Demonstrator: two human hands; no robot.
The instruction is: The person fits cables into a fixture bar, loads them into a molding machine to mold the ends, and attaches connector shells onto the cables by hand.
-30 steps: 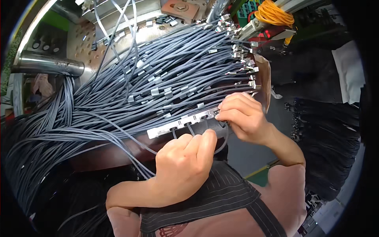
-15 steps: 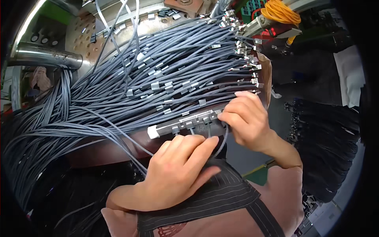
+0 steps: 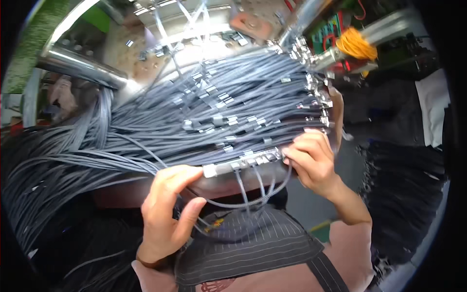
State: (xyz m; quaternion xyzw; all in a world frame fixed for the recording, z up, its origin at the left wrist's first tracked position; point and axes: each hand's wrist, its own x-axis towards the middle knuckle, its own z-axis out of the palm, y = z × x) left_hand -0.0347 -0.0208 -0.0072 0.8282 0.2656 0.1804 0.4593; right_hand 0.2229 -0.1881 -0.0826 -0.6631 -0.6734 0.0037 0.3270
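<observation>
A metal clamp bar (image 3: 248,161) with a white end block (image 3: 209,171) lies along the near edge of a pile of grey cables (image 3: 160,138). Several grey cables hang from it, and one loops round (image 3: 253,203) toward my lap. At the bar's right end my right hand (image 3: 314,160) is closed, thumb and fingers pinching what looks like a cable end; the fingertips partly hide it. My left hand (image 3: 170,209) is open beside the white block, thumb spread away from the fingers. Its index fingertip reaches close to the block; whether they touch I cannot tell.
Small metal sleeves sit on many cables, and connector ends (image 3: 311,78) line the pile's right side. Behind are a perforated metal plate (image 3: 124,46), a shiny tube (image 3: 82,68) and an orange cord coil (image 3: 356,44). Dark cable bundles (image 3: 404,194) lie at the right.
My left hand has left the cables below the bar and moved left, its thumb spreading apart. The right hand stays at the bar's right end. The whole view has shifted slightly.
</observation>
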